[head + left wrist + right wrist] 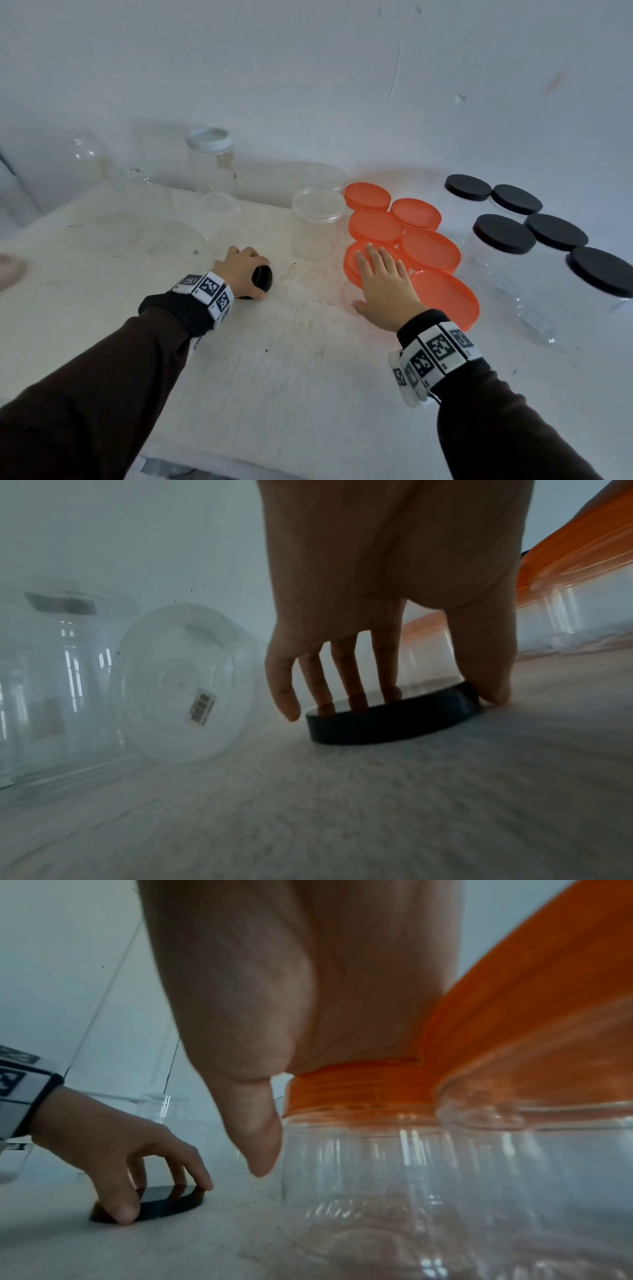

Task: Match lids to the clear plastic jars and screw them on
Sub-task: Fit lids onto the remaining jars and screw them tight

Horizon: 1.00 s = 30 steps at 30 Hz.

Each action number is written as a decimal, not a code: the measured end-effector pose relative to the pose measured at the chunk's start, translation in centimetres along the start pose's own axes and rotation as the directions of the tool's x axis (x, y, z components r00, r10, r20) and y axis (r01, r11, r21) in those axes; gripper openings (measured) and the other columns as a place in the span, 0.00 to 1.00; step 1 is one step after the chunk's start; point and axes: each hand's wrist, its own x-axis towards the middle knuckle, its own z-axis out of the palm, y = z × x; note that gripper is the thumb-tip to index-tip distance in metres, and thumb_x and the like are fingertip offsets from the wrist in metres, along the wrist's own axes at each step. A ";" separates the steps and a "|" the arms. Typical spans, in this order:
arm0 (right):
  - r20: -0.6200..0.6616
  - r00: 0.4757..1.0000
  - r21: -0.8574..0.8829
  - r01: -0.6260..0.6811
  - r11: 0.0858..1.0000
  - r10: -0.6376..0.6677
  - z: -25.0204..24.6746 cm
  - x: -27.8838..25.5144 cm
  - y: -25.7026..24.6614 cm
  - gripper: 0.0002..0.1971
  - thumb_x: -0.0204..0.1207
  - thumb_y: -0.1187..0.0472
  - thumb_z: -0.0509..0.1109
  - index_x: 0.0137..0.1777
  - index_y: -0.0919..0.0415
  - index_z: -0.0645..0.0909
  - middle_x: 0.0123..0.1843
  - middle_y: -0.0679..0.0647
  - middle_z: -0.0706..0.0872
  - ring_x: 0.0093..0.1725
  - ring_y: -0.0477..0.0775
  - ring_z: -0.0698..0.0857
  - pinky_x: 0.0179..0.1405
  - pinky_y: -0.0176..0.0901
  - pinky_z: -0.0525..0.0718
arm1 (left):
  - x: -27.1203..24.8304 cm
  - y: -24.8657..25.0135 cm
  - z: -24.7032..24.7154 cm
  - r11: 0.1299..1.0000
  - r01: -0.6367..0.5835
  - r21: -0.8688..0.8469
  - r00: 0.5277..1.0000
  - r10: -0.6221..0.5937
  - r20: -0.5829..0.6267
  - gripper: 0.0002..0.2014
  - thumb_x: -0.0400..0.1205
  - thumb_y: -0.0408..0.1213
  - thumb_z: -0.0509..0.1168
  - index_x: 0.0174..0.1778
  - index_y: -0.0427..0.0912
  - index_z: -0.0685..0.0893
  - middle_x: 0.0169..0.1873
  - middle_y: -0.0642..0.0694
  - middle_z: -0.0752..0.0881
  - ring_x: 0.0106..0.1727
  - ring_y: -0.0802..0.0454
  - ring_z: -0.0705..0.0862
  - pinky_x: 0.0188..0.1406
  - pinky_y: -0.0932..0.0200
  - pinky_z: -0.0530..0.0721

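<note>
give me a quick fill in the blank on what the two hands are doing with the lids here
1. The left hand grips a loose lid whose colour is ____.
2. That lid lies flat on the ____.
3. The right hand rests flat on a jar lid whose colour is ____.
4. The jars at the far right all carry lids coloured ____.

Missing words: black; table; orange; black

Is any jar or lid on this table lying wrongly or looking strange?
Yes. One clear jar lies on its side at the left, its barcoded base facing the left wrist camera, while the others stand upright. A lone black lid lies flat on the table under the left hand, on no jar.
</note>
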 end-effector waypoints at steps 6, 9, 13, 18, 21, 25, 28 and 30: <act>0.051 0.999 -0.004 -0.006 1.000 0.006 -0.4 -0.2 0.1 0.42 0.79 0.48 0.63 0.82 0.60 0.39 0.83 0.61 0.39 0.82 0.64 0.42 0.79 0.63 0.48 | -3.6 0.3 0.4 0.985 0.008 -0.170 1.000 -0.007 0.006 0.33 0.72 0.45 0.74 0.73 0.49 0.70 0.70 0.48 0.67 0.69 0.43 0.68 0.68 0.48 0.74; 0.043 0.999 0.032 -0.027 0.999 0.026 -1.3 -0.1 -0.8 0.39 0.80 0.47 0.61 0.81 0.61 0.43 0.83 0.63 0.42 0.82 0.66 0.45 0.78 0.66 0.50 | -6.0 -1.1 0.2 0.967 0.015 -0.254 0.999 -0.023 -0.028 0.32 0.73 0.45 0.73 0.73 0.49 0.70 0.69 0.48 0.68 0.68 0.46 0.71 0.68 0.53 0.73; -0.028 0.998 0.151 0.064 0.986 -0.060 -3.1 0.2 -3.8 0.34 0.81 0.50 0.61 0.81 0.58 0.48 0.83 0.58 0.47 0.82 0.62 0.48 0.78 0.63 0.49 | -9.4 -5.2 -1.0 0.938 -0.005 -0.347 0.993 -0.036 -0.113 0.30 0.75 0.45 0.71 0.74 0.49 0.71 0.70 0.49 0.69 0.68 0.50 0.71 0.68 0.57 0.71; -0.109 0.969 0.286 0.245 0.927 -0.222 -5.3 2.6 -9.7 0.28 0.80 0.52 0.62 0.78 0.58 0.60 0.78 0.53 0.63 0.75 0.57 0.65 0.72 0.49 0.63 | -12.1 -11.8 -3.3 0.914 -0.060 -0.401 0.940 -0.084 -0.331 0.30 0.74 0.44 0.73 0.73 0.50 0.73 0.71 0.51 0.68 0.71 0.52 0.69 0.66 0.65 0.64; -0.168 0.949 0.324 0.309 0.894 -0.267 -6.5 5.2 -14.5 0.26 0.80 0.52 0.62 0.76 0.58 0.64 0.76 0.52 0.67 0.72 0.55 0.68 0.69 0.47 0.67 | -12.6 -15.9 -4.9 0.909 -0.089 -0.408 0.889 -0.113 -0.445 0.30 0.74 0.42 0.74 0.73 0.49 0.73 0.71 0.50 0.69 0.71 0.54 0.68 0.64 0.67 0.62; -0.231 0.920 0.314 0.377 0.871 -0.315 -8.3 9.5 -21.1 0.25 0.79 0.53 0.64 0.75 0.58 0.65 0.75 0.52 0.68 0.71 0.55 0.70 0.67 0.47 0.71 | -12.0 -21.0 -6.4 0.915 -0.123 -0.383 0.862 -0.093 -0.499 0.32 0.74 0.46 0.73 0.73 0.51 0.72 0.73 0.52 0.68 0.73 0.53 0.66 0.68 0.64 0.62; -0.252 0.912 0.297 0.392 0.871 -0.325 -9.1 12.8 -25.1 0.28 0.79 0.54 0.66 0.76 0.59 0.62 0.78 0.54 0.63 0.73 0.57 0.66 0.68 0.50 0.71 | -11.5 -24.1 -7.1 0.923 -0.139 -0.358 0.874 -0.056 -0.483 0.35 0.70 0.55 0.68 0.74 0.52 0.70 0.74 0.53 0.67 0.74 0.54 0.65 0.69 0.64 0.62; -0.262 0.914 0.295 0.381 0.876 -0.309 -9.3 14.9 -27.1 0.31 0.78 0.54 0.66 0.78 0.58 0.59 0.81 0.55 0.57 0.77 0.60 0.62 0.72 0.54 0.68 | -11.1 -25.8 -7.4 0.927 -0.150 -0.342 0.885 -0.028 -0.465 0.34 0.72 0.54 0.69 0.75 0.53 0.69 0.74 0.54 0.65 0.74 0.54 0.64 0.69 0.64 0.62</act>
